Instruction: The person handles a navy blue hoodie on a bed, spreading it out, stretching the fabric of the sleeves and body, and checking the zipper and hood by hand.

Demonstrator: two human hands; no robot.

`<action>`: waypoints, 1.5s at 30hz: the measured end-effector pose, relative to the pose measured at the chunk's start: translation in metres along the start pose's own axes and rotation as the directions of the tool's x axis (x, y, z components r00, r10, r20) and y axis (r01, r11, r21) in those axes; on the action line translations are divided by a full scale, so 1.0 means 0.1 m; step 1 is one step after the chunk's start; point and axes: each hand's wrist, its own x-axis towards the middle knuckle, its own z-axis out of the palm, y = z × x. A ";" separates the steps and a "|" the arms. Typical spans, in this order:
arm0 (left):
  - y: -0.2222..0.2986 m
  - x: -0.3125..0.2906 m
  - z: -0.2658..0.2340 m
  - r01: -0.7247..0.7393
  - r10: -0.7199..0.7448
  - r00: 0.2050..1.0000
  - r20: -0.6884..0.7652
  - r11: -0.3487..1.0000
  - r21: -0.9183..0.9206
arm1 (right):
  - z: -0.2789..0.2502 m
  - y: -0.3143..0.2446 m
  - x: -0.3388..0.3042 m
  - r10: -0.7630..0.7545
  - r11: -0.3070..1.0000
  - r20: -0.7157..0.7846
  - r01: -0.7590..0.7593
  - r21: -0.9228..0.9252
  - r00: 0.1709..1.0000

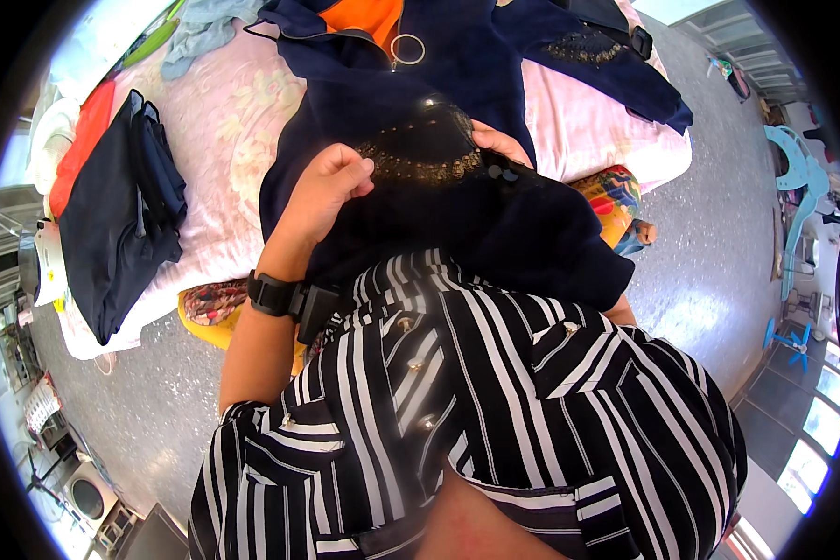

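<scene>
Two-handed over navy cloth garment [411, 219]: pinching with left hand [332, 181], cannot tell what, nor grip of right hand [501, 143]; perhaps snagging curved gold-studded black trim [427, 169] between if tugged.

We can't read any words or numbers here. Far over on the left, near the edge, we see a pale sheet [43, 404] with tiny dark marks on it. They may be writing, but they are too small and blurry for us to tell. On the dark blue top [411, 217] we see gold dots [439, 173]. They make a pattern, and we can't make out letters in it.
</scene>
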 end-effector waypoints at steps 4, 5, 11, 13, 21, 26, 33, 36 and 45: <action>-0.02 -0.03 0.00 -0.044 0.045 0.999 -0.012 0.995 0.085 | 0.15 -0.02 -0.02 -0.011 0.997 0.084 0.005 0.074 0.996; -0.03 -0.04 -0.01 -0.035 0.039 0.999 -0.039 0.995 0.089 | 0.13 -0.02 -0.01 -0.020 0.995 0.104 0.009 0.104 0.994; -0.09 -0.12 -0.11 -0.037 0.046 0.992 -0.116 0.996 0.076 | -0.06 0.01 0.03 0.008 0.982 0.069 -0.021 0.188 0.998; -0.07 -0.13 -0.14 -0.032 0.044 0.991 -0.128 0.996 0.089 | -0.04 0.02 0.03 0.011 0.978 0.084 -0.029 0.207 0.996; -0.06 -0.04 -0.01 -0.148 0.185 0.978 -0.093 0.938 0.312 | 0.12 0.03 0.00 0.028 0.961 0.170 -0.073 0.265 0.985; -0.01 0.14 0.22 -0.414 0.512 0.855 0.082 0.579 0.703 | 0.22 0.07 -0.04 0.040 0.946 0.206 -0.103 0.307 0.978; 0.00 0.18 0.39 -0.463 0.638 0.761 0.118 0.406 0.788 | 0.25 0.09 0.00 0.030 0.965 0.186 -0.077 0.249 0.982; 0.06 0.17 0.40 -0.461 0.649 0.744 0.160 0.324 0.826 | 0.20 0.09 0.01 0.048 0.971 0.206 -0.094 0.220 0.977; -0.01 0.18 0.20 -0.459 0.757 0.649 0.076 0.310 0.833 | 0.01 0.12 0.12 0.029 0.979 0.204 -0.069 0.193 0.979</action>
